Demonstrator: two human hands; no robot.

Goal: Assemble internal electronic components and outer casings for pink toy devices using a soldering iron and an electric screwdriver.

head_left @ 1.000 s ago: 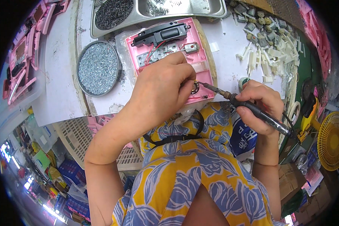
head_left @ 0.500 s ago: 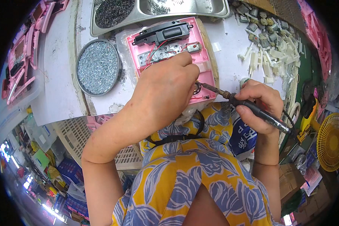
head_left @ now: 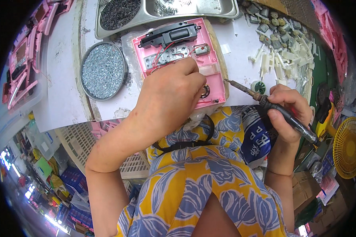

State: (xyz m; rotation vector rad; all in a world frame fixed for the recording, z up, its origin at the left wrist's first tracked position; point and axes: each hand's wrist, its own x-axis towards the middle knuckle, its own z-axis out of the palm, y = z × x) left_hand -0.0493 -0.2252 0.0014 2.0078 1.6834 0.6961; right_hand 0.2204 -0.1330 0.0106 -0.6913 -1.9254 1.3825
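A pink plastic housing (head_left: 214,85) lies on the table in front of me, with a black plastic part (head_left: 169,35), a metal plate (head_left: 167,56), a small motor (head_left: 201,49) and red wires fitted in it. Over its lower left part is my left hand (head_left: 174,89), fingers curled and pinched down; what they hold is hidden under the hand. Beside the fingertips a round speaker-like part (head_left: 205,91) shows partly. My right hand (head_left: 289,112) grips a soldering iron (head_left: 283,111) by its black handle. The iron's tip points left, just off the housing's right edge.
To the left stands a round dish of small screws (head_left: 103,71). A steel tray (head_left: 194,11) with springs is at the back. Small motors (head_left: 279,33) and white plastic pieces (head_left: 283,61) are heaped right. A green-rimmed solder spool (head_left: 258,87) sits near the iron; a yellow fan (head_left: 347,143) is far right.
My right hand has drawn the soldering iron right, away from the round part by my left fingers. The spool now shows fully. My left hand has shifted slightly left.
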